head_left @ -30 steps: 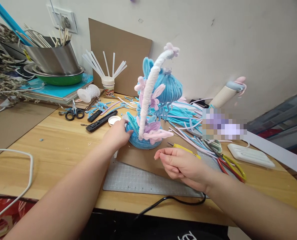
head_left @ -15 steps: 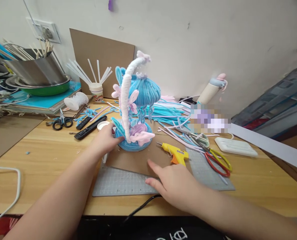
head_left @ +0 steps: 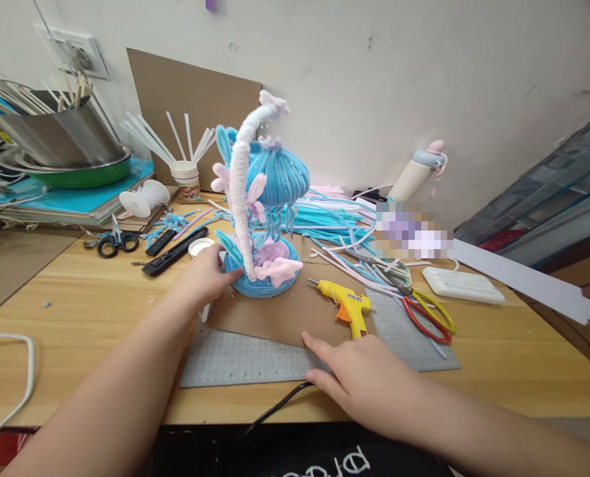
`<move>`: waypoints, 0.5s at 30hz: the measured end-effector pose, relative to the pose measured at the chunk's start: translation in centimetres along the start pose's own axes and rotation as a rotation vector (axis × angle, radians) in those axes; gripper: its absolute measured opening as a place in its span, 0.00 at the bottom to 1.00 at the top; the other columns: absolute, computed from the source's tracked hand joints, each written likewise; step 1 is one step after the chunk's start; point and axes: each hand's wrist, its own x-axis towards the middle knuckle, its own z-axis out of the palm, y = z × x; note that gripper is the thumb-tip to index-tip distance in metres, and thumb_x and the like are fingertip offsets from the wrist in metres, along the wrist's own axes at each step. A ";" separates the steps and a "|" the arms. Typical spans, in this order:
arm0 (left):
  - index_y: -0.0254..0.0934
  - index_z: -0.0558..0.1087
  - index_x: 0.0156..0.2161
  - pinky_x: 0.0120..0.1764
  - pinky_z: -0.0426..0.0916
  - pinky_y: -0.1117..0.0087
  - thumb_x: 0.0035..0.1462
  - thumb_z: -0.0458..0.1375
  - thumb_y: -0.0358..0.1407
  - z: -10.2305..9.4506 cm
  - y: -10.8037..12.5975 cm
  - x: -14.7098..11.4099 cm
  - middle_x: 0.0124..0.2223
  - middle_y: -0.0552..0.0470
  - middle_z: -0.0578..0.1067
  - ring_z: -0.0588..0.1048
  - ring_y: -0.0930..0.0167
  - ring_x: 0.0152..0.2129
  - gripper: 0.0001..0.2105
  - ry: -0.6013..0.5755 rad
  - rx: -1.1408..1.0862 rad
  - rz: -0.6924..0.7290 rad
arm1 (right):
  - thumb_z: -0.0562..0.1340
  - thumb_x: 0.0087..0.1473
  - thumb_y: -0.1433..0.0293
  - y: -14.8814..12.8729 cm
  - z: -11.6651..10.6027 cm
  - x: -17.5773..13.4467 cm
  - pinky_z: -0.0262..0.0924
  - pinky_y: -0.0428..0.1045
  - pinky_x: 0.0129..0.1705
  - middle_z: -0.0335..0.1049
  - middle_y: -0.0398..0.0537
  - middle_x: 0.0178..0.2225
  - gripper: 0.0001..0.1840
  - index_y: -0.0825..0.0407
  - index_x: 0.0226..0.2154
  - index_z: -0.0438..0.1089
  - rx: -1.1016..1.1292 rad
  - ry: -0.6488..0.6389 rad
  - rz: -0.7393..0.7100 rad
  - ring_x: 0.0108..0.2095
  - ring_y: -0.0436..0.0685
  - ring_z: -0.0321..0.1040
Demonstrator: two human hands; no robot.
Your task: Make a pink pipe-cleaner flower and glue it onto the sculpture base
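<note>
A fuzzy pipe-cleaner lamp model (head_left: 242, 189) stands upright, with a white curved post, a hanging blue shade, pink flowers and a round blue base. My left hand (head_left: 208, 275) grips the left edge of that base, its thumb on the near side and the other fingers partly hidden. My right hand (head_left: 359, 374) lies low over the grey cutting mat (head_left: 255, 361), holding nothing, thumb and index finger apart. Its index fingertip is at the edge of a brown cardboard sheet (head_left: 275, 321). Just beyond this hand, a yellow glue gun (head_left: 347, 298) lies on the cardboard.
Red-and-yellow-handled scissors (head_left: 428, 318) and loose blue and pink pipe cleaners (head_left: 329, 222) lie to the right and behind. At left are small black scissors (head_left: 118, 240), a black utility knife (head_left: 173, 254) and a spool (head_left: 144, 199). A white power strip (head_left: 462, 285) sits right.
My right hand has drawn back slightly to the right, away from the lamp, uncovering more of the glue gun's handle. My left hand stays at the base. The view has shifted slightly.
</note>
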 end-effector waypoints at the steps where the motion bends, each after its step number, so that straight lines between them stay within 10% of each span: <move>1: 0.37 0.70 0.44 0.30 0.66 0.67 0.47 0.62 0.45 0.0 0.0 0.0 0.37 0.45 0.77 0.76 0.61 0.31 0.20 0.001 -0.002 0.000 | 0.50 0.64 0.57 0.1 0.0 -0.1 0.68 0.64 0.39 0.79 0.61 0.42 0.29 0.51 0.62 0.60 0.009 0.002 -0.002 0.41 0.73 0.77; 15: 0.39 0.71 0.41 0.31 0.65 0.67 0.45 0.63 0.43 0.0 0.3 -0.2 0.32 0.49 0.76 0.75 0.62 0.29 0.17 0.017 -0.060 -0.008 | 0.53 0.63 0.62 1.3 0.2 -1.6 0.62 0.56 0.32 0.79 0.58 0.34 0.20 0.52 0.49 0.74 0.083 0.028 0.047 0.35 0.69 0.76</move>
